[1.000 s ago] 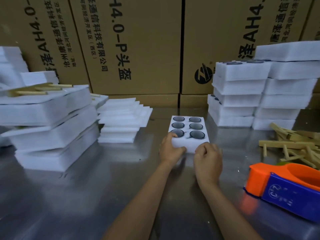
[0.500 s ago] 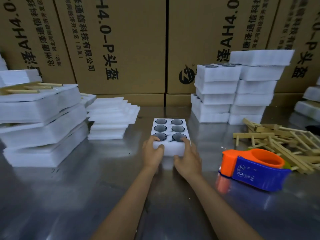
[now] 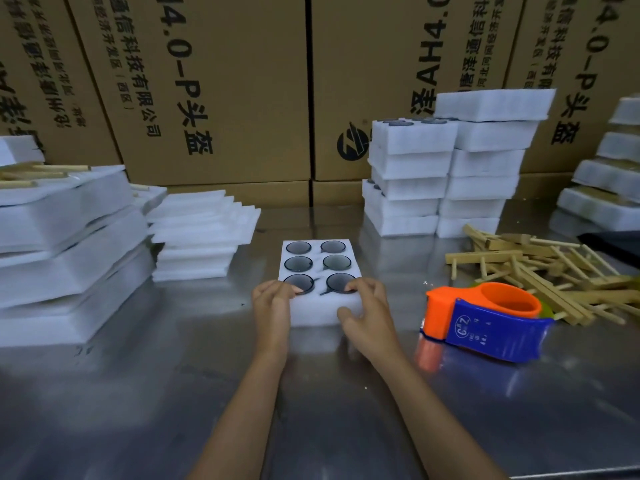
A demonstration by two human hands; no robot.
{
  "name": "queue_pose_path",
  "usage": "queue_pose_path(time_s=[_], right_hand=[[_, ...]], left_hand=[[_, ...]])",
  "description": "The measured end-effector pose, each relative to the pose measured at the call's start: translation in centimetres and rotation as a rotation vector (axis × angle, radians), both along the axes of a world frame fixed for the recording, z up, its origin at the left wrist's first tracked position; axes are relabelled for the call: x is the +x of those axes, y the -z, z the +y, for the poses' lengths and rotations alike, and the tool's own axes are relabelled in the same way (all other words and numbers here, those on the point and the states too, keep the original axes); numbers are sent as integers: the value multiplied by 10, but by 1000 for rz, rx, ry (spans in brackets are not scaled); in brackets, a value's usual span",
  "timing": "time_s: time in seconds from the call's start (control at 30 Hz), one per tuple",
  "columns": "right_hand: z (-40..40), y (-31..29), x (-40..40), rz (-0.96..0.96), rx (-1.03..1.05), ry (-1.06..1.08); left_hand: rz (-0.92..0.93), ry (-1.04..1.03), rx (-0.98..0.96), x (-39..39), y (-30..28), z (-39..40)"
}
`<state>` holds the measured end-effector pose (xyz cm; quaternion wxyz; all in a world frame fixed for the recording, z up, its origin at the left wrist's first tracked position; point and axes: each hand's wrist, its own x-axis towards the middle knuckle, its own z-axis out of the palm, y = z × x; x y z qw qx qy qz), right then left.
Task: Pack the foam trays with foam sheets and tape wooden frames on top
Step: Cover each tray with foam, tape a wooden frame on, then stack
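Note:
A white foam tray (image 3: pixel 318 268) with several round dark lenses in its holes lies on the steel table (image 3: pixel 138 393) in front of me. My left hand (image 3: pixel 273 303) grips the tray's near left corner, fingertips curled over the top by the nearest left lens. My right hand (image 3: pixel 367 310) grips the near right corner, thumb on the front face and fingers over the top edge. Thin foam sheets (image 3: pixel 201 233) are stacked to the left of the tray. Wooden frames (image 3: pixel 540 268) lie in a loose pile at the right.
An orange and blue tape dispenser (image 3: pixel 485 320) stands right of my hands. Stacks of foam trays (image 3: pixel 446 171) rise behind it, with more at the far right (image 3: pixel 609 181). Packed trays with wooden frames (image 3: pixel 59 237) pile up on the left. Cardboard boxes (image 3: pixel 221 88) wall the back.
My view has swung right, so everything sits further left in frame. My right hand has uncurled from a fist at the tray's front to a grip on its near right corner.

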<state>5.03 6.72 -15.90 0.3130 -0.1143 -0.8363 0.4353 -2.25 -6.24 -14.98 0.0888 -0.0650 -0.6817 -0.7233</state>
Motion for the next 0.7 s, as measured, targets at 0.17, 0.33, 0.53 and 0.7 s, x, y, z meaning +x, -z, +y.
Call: queue_pose_path(time_s=[0.17, 0.33, 0.53, 0.7], right_hand=[[-1, -1, 0, -4, -44, -8], [0, -1, 1, 3, -65, -30], [0, 0, 0, 9, -75, -23], [0, 1, 1, 12, -64, -15]], left_hand=[[-13, 10, -17, 0, -5, -1], [-19, -2, -42, -3, -1, -2], [15, 4, -21, -3, 1, -2], [41, 18, -41, 0, -2, 1]])
